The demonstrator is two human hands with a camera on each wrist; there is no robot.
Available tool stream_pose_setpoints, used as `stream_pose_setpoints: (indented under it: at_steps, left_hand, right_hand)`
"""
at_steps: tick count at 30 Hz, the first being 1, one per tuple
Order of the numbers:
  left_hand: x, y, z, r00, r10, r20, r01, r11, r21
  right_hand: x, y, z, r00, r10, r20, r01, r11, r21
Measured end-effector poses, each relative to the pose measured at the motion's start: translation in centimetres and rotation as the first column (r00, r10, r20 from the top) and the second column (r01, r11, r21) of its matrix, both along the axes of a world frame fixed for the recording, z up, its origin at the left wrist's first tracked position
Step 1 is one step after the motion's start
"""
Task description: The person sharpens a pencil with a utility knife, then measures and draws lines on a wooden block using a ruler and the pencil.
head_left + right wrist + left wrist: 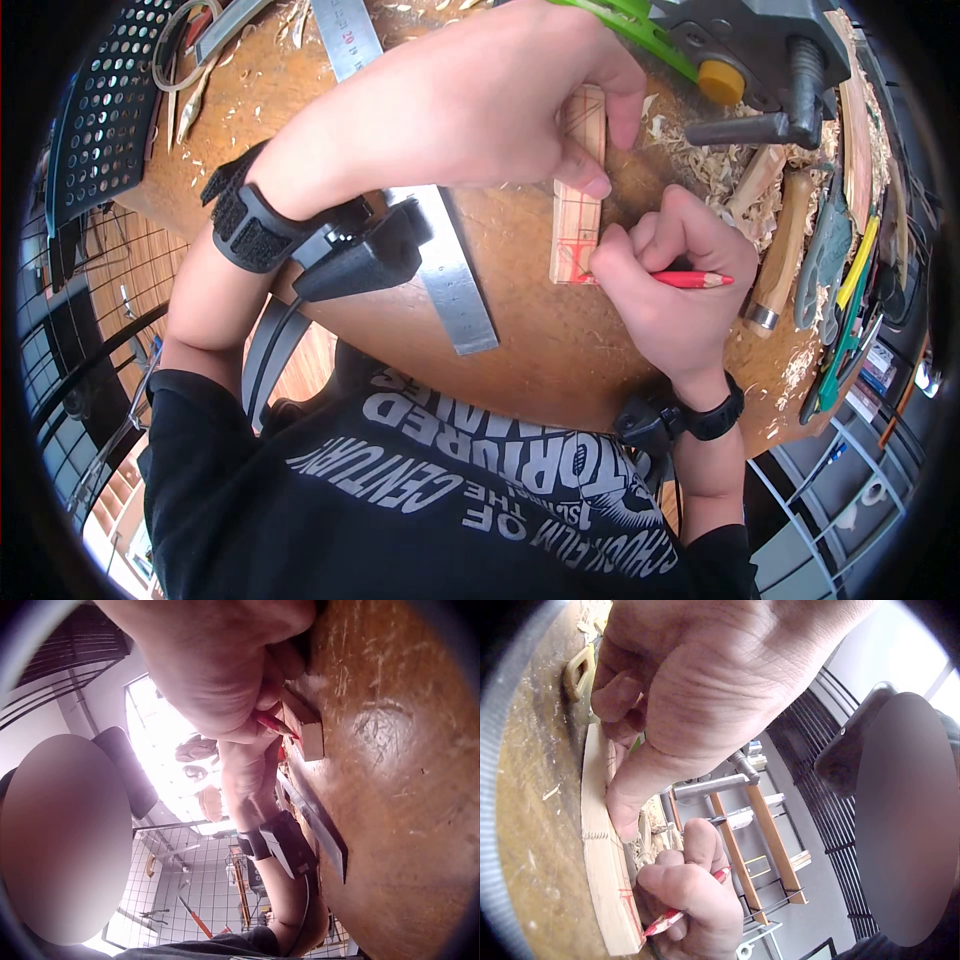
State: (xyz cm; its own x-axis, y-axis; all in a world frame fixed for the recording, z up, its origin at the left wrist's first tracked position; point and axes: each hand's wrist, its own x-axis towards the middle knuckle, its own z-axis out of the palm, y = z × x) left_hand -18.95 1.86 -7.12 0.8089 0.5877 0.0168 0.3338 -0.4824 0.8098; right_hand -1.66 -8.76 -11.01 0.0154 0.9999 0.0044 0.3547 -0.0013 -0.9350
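Note:
A small squared wooden block [575, 235] with red and dark pencil lines lies on the brown workbench [530, 350]. My left hand [510, 95] holds it from above, thumb pressed on its marked face and fingers bent around the far part. My right hand [680, 315] pinches a red pencil [690, 279], also seen in the left wrist view as a slanted red pencil [666, 921]. Its point is right at the near end of the block, beside the red marks. In the head view that point is hidden behind the right fingers.
A steel ruler [455, 290] runs beneath the left forearm. Far right stands a metal vise [770, 75] amid wood shavings [690, 135]. A wooden-handled tool [783, 245] and several other tools line the right side. A perforated black container [105, 110] is at the left.

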Motion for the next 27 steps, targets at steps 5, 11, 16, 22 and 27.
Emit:
stream_pose_setpoints:
  at_steps: [5,11,16,22,27]
  left_hand:
    - [-0.8,0.4,0.3,0.994,-0.063,0.091,0.069,0.996,-0.064]
    - [-0.3,0.5,1.2,0.998,-0.036,-0.046,0.027,0.981,-0.194]
    - [-0.6,0.2,0.1,0.991,-0.051,0.123,0.056,0.998,-0.04]
    - [-0.7,0.4,-0.3,0.993,-0.051,0.105,0.055,0.998,-0.032]
    - [-0.3,-0.4,0.6,0.998,-0.04,0.046,0.038,0.998,0.053]
  right_hand:
    - [-0.1,0.0,-0.1,1.0,-0.003,-0.018,0.003,1.0,0.017]
    - [0.0,0.0,-0.1,1.0,0.006,-0.023,-0.005,1.0,0.015]
    - [0.1,0.0,0.0,1.0,0.01,-0.021,-0.01,1.0,0.006]
    - [0.2,0.0,0.1,0.999,0.037,-0.039,-0.037,0.999,0.007]
    - [0.1,0.1,0.1,0.996,0.016,-0.093,-0.016,1.0,-0.003]
